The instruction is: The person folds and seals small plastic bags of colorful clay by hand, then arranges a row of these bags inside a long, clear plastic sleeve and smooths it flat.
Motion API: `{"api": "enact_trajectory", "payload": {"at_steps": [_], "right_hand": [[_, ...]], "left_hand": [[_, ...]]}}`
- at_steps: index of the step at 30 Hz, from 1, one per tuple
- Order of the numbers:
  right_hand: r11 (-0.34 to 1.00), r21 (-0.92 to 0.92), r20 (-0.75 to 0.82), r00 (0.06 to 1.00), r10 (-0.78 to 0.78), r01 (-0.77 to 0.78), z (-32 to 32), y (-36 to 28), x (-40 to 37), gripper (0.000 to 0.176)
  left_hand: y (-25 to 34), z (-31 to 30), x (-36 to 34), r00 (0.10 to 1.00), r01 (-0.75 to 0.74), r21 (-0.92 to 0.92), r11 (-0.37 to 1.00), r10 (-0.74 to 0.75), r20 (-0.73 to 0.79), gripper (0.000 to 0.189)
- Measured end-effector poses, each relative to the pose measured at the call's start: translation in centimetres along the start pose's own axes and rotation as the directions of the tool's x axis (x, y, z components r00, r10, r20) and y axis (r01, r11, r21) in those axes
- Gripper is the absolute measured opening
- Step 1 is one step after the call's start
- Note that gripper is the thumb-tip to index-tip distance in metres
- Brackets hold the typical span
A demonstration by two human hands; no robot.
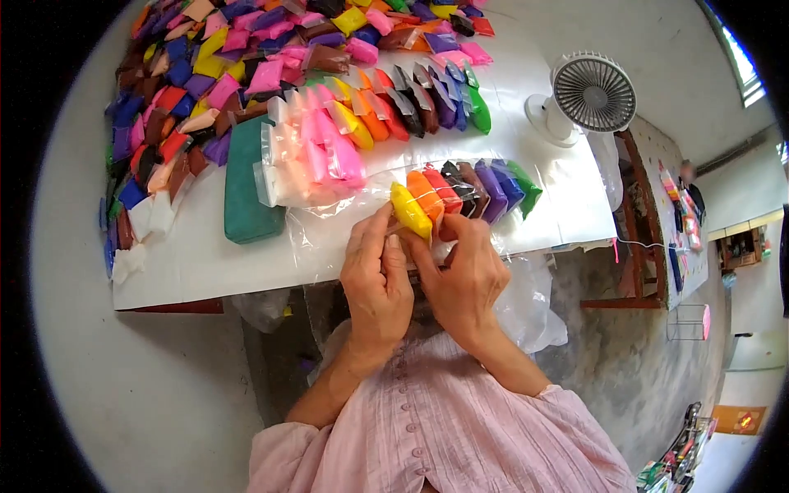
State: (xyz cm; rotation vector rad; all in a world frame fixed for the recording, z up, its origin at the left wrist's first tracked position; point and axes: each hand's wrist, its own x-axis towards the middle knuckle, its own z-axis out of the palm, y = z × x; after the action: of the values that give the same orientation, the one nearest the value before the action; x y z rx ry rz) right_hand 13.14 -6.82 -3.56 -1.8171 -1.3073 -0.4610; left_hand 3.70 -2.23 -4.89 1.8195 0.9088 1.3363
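Note:
My left hand (378, 275) is closed at the near left side of a small yellow packet (411, 211). From the other side, my right hand (467, 279) curls its fingers against the lower end of that packet and the bottoms of its neighbours. The yellow packet heads a row with an orange packet (425, 191), a red packet (446, 191), a black packet (460, 187), a brown one, a purple one, a blue one and a green packet (524, 189). Clear plastic film (329, 218) lies around this row. My curled fingers hide their exact grip.
Behind lies a second row of packets in several colours, including pink packets (333, 156), beside a green block (251, 185). A large heap of packets (222, 78) covers the far left of the white table (189, 271). A small fan (593, 92) stands at the right.

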Motion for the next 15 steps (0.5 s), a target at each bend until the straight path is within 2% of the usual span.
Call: {"api": "enact_trajectory", "payload": {"at_steps": [1,4,7,10,15], "right_hand": [[0.999,0.036,-0.005,1.000,0.014,-0.014,-0.2,0.0,-0.2,0.029],[0.993,0.084,0.028,0.996,-0.081,0.079,-0.3,0.3,-0.7,0.026],[0.991,0.076,0.053,0.992,-0.114,0.109,0.3,0.1,-0.3,0.021],[0.993,0.078,0.075,0.993,-0.095,0.089,0.3,-0.1,-0.4,0.020],[0.996,0.041,0.070,0.994,-0.078,0.075,0.5,-0.5,-0.2,0.018]], "left_hand": [[-0.1,0.0,0.0,1.000,0.000,-0.003,1.000,0.000,0.016,0.030],[0.6,-0.4,0.3,0.996,0.064,-0.020,0.998,-0.063,0.067,0.031],[0.7,-0.3,0.6,0.999,-0.013,0.016,1.000,0.013,0.034,0.031],[0.6,-0.6,-0.2,0.974,0.229,-0.243,0.943,-0.221,0.058,0.030],[0.3,-1.1,0.1,0.987,0.145,-0.163,0.976,-0.131,0.096,0.029]]}}
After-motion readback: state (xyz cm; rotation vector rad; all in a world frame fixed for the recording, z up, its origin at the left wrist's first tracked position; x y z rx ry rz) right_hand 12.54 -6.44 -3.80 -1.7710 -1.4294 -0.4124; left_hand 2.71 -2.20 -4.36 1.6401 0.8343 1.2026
